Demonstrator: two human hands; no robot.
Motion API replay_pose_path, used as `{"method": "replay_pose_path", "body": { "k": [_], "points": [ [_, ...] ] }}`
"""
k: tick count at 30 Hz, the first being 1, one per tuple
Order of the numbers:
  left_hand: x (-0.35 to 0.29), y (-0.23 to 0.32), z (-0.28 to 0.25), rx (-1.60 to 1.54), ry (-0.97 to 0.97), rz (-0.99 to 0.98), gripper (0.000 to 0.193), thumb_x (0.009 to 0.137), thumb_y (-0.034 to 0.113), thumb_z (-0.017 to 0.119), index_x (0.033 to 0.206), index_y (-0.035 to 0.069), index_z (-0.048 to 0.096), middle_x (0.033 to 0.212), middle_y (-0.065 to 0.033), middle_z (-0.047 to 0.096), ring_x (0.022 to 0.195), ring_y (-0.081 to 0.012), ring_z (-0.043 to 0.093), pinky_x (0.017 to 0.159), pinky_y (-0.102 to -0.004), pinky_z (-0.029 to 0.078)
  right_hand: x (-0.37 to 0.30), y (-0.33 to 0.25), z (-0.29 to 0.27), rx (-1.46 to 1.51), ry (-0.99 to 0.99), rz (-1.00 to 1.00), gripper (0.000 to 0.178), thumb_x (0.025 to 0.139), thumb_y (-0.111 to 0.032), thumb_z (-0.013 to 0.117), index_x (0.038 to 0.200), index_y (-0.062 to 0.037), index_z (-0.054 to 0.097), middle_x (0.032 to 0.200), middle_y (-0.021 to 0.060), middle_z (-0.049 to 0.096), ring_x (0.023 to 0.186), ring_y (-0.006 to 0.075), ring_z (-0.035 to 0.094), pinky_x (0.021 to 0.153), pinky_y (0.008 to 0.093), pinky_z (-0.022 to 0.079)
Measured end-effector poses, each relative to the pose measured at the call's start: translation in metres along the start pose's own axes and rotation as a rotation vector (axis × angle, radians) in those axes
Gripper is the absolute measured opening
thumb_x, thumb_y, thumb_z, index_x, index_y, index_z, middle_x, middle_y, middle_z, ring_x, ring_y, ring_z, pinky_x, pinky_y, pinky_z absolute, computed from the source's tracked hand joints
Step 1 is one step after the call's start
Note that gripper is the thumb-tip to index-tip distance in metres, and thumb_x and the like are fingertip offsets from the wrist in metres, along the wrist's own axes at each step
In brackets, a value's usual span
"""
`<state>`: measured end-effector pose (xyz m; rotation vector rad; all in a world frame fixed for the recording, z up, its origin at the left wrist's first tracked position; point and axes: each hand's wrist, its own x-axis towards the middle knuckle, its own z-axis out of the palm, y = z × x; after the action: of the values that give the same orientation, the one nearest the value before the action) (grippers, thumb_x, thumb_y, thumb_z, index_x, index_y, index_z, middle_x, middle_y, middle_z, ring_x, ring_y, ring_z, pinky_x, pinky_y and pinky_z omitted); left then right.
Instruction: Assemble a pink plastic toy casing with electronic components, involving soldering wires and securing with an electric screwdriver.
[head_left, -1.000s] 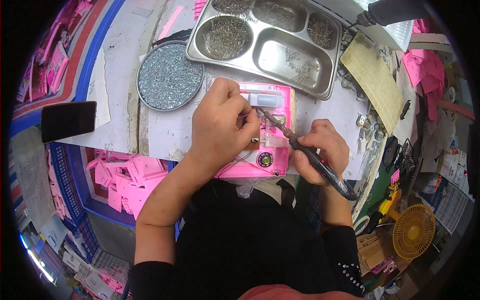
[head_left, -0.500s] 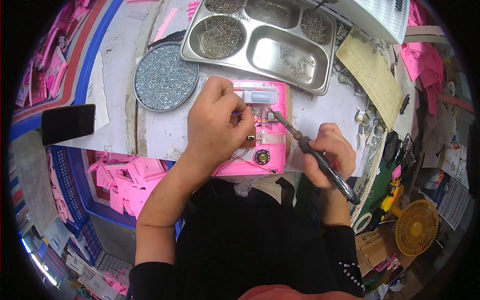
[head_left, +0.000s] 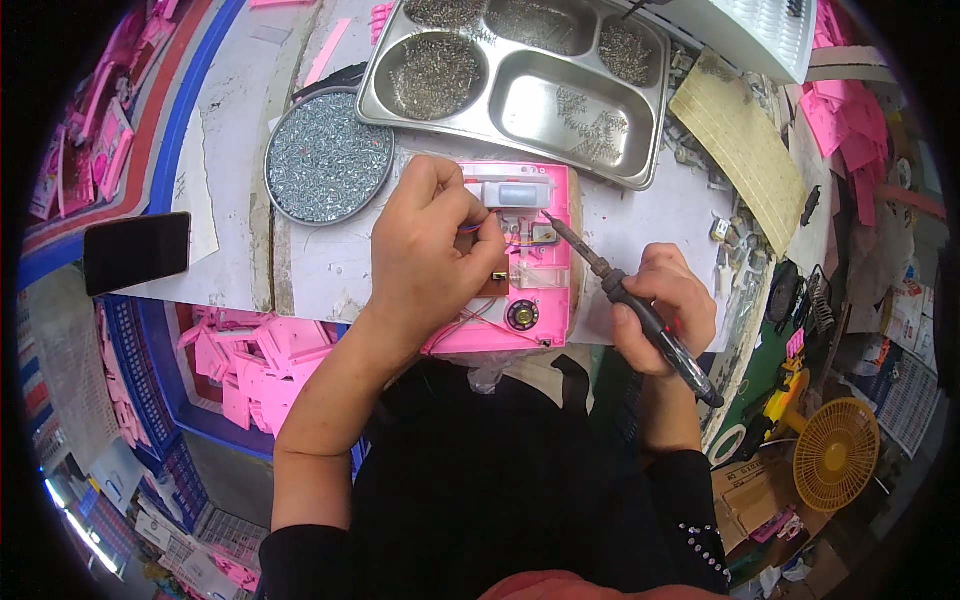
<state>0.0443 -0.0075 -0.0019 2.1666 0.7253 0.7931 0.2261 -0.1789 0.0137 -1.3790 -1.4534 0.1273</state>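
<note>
A pink plastic housing [head_left: 553, 325] lies in front of me with a round speaker [head_left: 522, 315], a brown circuit board [head_left: 496, 284] and thin wires inside. My left hand [head_left: 432, 245] covers its left side, the fingers pinched on thin coloured wires [head_left: 470, 227]. Wrapped in my right hand [head_left: 664, 308] is a soldering iron [head_left: 645, 318] with a dark handle. Its tip points up and left, over the upper right part of the housing near a pale rectangular part [head_left: 517, 195]. Whether the tip touches anything there I cannot tell.
Beyond the housing stands a steel compartment tray [head_left: 480, 120] with small metal parts. Left of it sits a round dish [head_left: 330, 212] of screws. A phone [head_left: 137, 252] lies at the far left, above a blue crate [head_left: 190, 412] of pink pieces. A yellow fan [head_left: 836, 455] stands low right.
The soldering iron's tip has shifted slightly up and to the right, away from the wires. My left hand keeps its pinch, almost unmoved.
</note>
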Motion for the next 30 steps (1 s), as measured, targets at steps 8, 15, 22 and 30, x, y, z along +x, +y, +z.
{"method": "replay_pose_path", "body": {
  "k": [8, 15, 22, 30],
  "points": [
    [0.000, 0.001, -0.001, -0.003, -0.003, -0.002, 0.011, 0.072, 0.000, 0.075, 0.077, -0.001, 0.065, 0.094, -0.0111, 0.056, 0.079, -0.0234, 0.059, 0.068, -0.0341, 0.050, 0.001, -0.002, -0.002, -0.012, 0.003, 0.000, 0.024, 0.072, -0.003, 0.076, 0.094, 0.0003, 0.065, 0.067, 0.0093, 0.061, 0.054, 0.0246, 0.050, 0.057, 0.0365, 0.043],
    [0.000, 0.002, -0.002, -0.009, -0.007, 0.003, 0.012, 0.072, 0.000, 0.075, 0.078, -0.001, 0.065, 0.095, -0.0116, 0.057, 0.080, -0.0238, 0.060, 0.068, -0.0339, 0.051, -0.004, -0.002, -0.003, -0.018, 0.005, 0.028, 0.024, 0.073, -0.004, 0.077, 0.094, 0.0003, 0.065, 0.066, 0.0094, 0.060, 0.055, 0.0263, 0.051, 0.057, 0.0369, 0.044],
    [-0.001, 0.002, -0.001, -0.010, -0.005, -0.003, 0.011, 0.071, -0.002, 0.074, 0.077, -0.001, 0.065, 0.095, -0.0116, 0.057, 0.080, -0.0239, 0.060, 0.069, -0.0337, 0.051, -0.004, 0.000, -0.002, -0.012, 0.023, 0.026, 0.023, 0.074, -0.005, 0.077, 0.094, -0.0003, 0.066, 0.066, 0.0091, 0.060, 0.055, 0.0257, 0.051, 0.057, 0.0368, 0.044],
    [-0.007, 0.007, -0.010, -0.006, -0.002, 0.069, 0.018, 0.074, 0.001, 0.077, 0.090, 0.001, 0.068, 0.095, -0.0114, 0.058, 0.080, -0.0253, 0.062, 0.072, -0.0361, 0.053, -0.008, 0.002, -0.015, -0.025, 0.043, 0.037, 0.026, 0.073, -0.005, 0.076, 0.096, 0.0011, 0.065, 0.068, 0.0099, 0.060, 0.057, 0.0253, 0.050, 0.059, 0.0365, 0.044]
  ]
}}
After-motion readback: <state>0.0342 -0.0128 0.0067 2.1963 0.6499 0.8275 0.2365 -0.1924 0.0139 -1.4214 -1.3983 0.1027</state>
